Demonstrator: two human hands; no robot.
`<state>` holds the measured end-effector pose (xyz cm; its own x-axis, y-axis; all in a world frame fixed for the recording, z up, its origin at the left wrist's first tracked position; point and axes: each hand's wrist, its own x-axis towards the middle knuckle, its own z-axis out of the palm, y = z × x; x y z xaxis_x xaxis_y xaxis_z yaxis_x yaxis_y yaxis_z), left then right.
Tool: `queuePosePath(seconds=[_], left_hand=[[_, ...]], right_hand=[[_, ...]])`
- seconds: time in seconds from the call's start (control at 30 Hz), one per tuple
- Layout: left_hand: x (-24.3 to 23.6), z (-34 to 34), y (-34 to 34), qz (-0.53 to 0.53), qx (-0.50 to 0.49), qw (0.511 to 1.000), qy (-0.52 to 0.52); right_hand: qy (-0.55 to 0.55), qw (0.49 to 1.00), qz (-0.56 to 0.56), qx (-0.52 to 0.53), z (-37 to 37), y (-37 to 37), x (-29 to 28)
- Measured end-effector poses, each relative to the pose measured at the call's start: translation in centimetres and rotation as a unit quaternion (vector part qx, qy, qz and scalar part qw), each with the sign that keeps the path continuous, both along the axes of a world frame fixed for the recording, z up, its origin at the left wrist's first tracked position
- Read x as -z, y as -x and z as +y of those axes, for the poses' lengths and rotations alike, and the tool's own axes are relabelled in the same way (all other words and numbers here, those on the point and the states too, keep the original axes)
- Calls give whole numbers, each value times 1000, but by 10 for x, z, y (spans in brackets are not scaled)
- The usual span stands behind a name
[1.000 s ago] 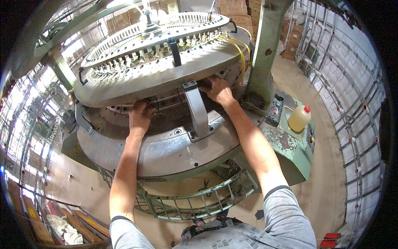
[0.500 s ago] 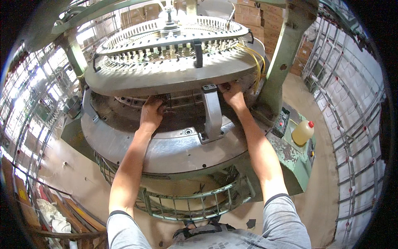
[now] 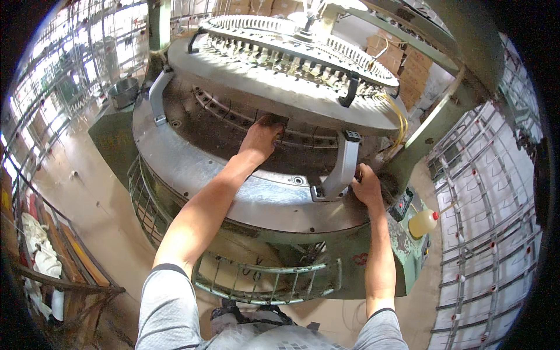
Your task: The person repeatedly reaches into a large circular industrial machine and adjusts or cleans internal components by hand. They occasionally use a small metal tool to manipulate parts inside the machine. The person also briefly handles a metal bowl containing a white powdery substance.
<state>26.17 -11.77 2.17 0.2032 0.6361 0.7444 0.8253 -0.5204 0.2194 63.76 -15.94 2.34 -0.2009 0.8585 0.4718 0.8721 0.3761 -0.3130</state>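
My left hand (image 3: 262, 137) reaches under the machine's raised round upper plate (image 3: 245, 79), its fingers curled at a dark part beside the inner ring (image 3: 303, 140); what they hold is hidden. My right hand (image 3: 366, 185) is lower, just right of a silver upright bracket (image 3: 341, 166), fingers bent at the machine's shadowed side; their hold cannot be made out. Both forearms pass over the wide steel lower ring (image 3: 169, 157). Rows of small pale fittings (image 3: 291, 58) top the upper plate, with yellow tubes (image 3: 401, 122) at its right.
A green pillar (image 3: 423, 149) and a red-capped yellow bottle (image 3: 421, 224) stand at the right. A metal pot (image 3: 122, 92) is back left. A railing (image 3: 262, 269) curves below the ring. Wire racks flank the machine; wood boards with white cloth (image 3: 41, 239) lie lower left, stacked cartons (image 3: 411, 76) behind.
The view has swung, bringing another bracket into sight at the left. My right hand has come down from under the upper plate to the right bracket's outer side. My left hand stays under the plate.
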Motion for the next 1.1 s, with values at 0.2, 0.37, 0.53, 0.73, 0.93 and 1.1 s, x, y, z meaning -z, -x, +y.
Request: queuePosePath(seconds=[0.2, 0.37, 0.53, 0.73, 0.93, 1.1], left_hand=[[-7, -4, -1, -79, 11, 996, 44], [-11, -9, -1, -92, 27, 995, 38], [-13, -9, -1, -91, 15, 994, 59], [-7, -4, 3, -98, 20, 995, 23], [-5, -3, 4, -95, 5, 994, 56], [-4, -2, 4, -89, 0, 995, 53]], right_hand=[[-116, 990, -37, -65, 12, 14, 14], [191, 897, 396, -46, 62, 16, -2], [191, 809, 551, -75, 118, 41, 2], [-225, 973, -58, -3, 138, 35, 62], [-250, 965, -80, -12, 142, 37, 64], [-243, 964, -15, -103, 136, 30, 66]])
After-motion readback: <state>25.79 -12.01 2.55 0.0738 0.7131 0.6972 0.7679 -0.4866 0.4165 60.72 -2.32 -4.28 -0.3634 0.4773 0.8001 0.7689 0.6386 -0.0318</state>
